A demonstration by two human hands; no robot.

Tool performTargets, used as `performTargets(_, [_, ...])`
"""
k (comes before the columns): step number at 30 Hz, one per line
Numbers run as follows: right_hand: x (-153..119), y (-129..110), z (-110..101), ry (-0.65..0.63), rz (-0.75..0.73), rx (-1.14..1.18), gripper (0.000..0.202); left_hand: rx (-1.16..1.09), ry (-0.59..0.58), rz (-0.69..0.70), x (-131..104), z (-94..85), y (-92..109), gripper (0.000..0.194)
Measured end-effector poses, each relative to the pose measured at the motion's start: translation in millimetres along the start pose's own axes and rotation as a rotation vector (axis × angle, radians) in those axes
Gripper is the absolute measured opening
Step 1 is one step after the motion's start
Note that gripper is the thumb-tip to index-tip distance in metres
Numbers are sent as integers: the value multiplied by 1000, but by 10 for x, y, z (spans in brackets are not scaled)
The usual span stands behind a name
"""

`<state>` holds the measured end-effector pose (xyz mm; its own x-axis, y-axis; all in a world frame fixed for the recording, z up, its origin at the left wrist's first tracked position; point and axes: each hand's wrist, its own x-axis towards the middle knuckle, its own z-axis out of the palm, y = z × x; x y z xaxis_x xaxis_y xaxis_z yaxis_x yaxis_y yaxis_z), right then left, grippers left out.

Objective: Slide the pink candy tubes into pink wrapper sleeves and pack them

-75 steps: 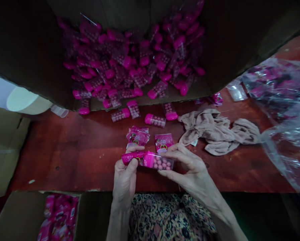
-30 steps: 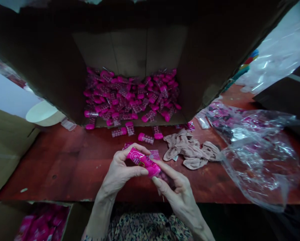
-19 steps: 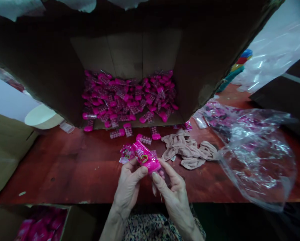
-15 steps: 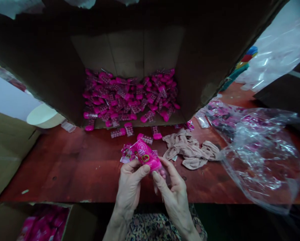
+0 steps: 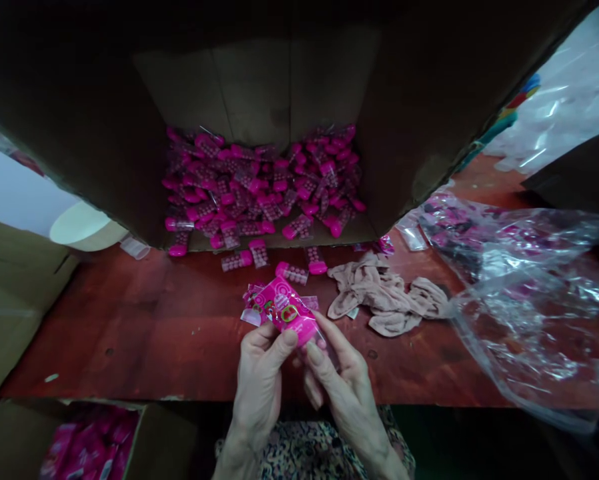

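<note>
Above the table's front edge, my left hand (image 5: 262, 360) is closed on the lower left side of a pink printed wrapper (image 5: 289, 310) with a green and red picture. My right hand (image 5: 344, 377) pinches a small clear bottle of pink balls (image 5: 321, 343), whose upper end goes into the wrapper. My fingers hide most of the bottle. Just beyond my left fingertips lie more pink printed wrappers (image 5: 252, 307). Behind the wrapper lie a few loose pink-capped bottles (image 5: 292, 273) on the red table.
A big cardboard box (image 5: 399, 133) opens towards me, with many pink-capped bottles (image 5: 259, 187) inside. On the right are a crumpled beige cloth (image 5: 379, 293) and a clear plastic bag (image 5: 524, 333). At lower left, an open carton (image 5: 162, 440) contains pink packets (image 5: 87, 443).
The camera view has shifted slightly. Both hands stay on the wrapper and bottle, nearly in place; lower fingers of my right hand now show curled below the bottle.
</note>
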<state>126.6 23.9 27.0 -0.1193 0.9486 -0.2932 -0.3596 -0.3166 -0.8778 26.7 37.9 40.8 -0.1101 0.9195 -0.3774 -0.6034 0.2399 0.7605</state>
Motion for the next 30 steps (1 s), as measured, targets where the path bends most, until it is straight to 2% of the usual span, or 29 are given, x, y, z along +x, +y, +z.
performTargets(5, [-49,56,-1,101,-100,-237,47,-9,-28,-21,-16,11,5,14])
performTargets(7, [-57,61,-2,93,-56,-181,48,19,-42,-45,-6,-12,-2,14])
performTargets(10, [-39,51,9,-3,57,26,47,83,-40,-61,12,-54,-10,12])
performTargets(13, [-5,54,29,-24,76,94,48,58,-54,-72,31,-71,-7,16])
performTargets(16, [8,85,46,24,37,-23,48,-4,-31,-94,47,-61,-8,17])
performTargets(19, [-6,134,44,118,-68,-205,46,5,45,-105,56,-61,-40,12])
performTargets(22, [-21,165,27,187,-148,-305,46,21,66,-109,59,-94,-82,11])
performTargets(24, [-23,165,21,182,-135,-277,47,34,39,-134,57,-124,-98,10])
performTargets(27, [-34,155,43,137,-18,-119,53,55,-19,-146,34,-141,-101,11])
performTargets(30, [-70,172,93,156,78,31,59,79,-14,-114,-12,-120,-107,12])
